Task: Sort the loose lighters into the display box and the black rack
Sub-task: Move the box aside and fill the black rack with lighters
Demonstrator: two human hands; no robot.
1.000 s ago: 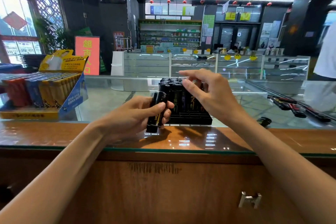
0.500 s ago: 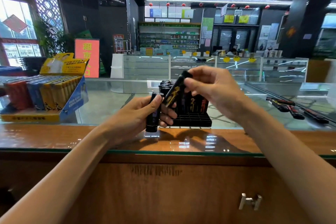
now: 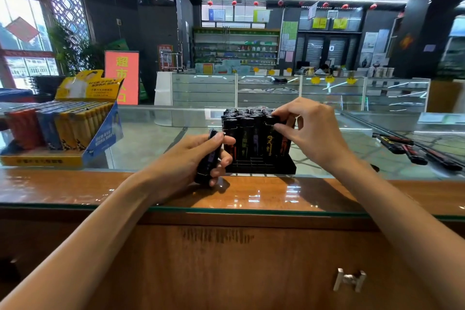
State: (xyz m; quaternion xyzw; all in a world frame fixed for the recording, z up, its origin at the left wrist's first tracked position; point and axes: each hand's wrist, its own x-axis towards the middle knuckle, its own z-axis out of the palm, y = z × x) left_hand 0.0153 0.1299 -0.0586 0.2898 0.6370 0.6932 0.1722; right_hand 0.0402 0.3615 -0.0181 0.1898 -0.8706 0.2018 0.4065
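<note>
Now the right hand [image 3: 309, 133] has put the gold lighter [image 3: 270, 145] down into the front row of the rack [image 3: 261, 167]. Its thumb and first finger pinch the top of it, so it has not let go yet. The gold lighter stands straight up among the other black ones, in the middle of the counter [image 3: 151, 148]. That looks like one more lighter sorted.

The left hand [image 3: 186, 166] is curled round a spare lighter [image 3: 210, 156] and holds it up just left of the rack. This one probably goes in next. More loose lighters [image 3: 415, 152] lie far off to the right on the glass. The box [image 3: 100, 143] of bright lighters sits at the far left.

Half a second ago the gold lighter was tilted in the air above the rack, held by the right hand. It has come down and now stands in its slot. The left hand has hardly moved.
</note>
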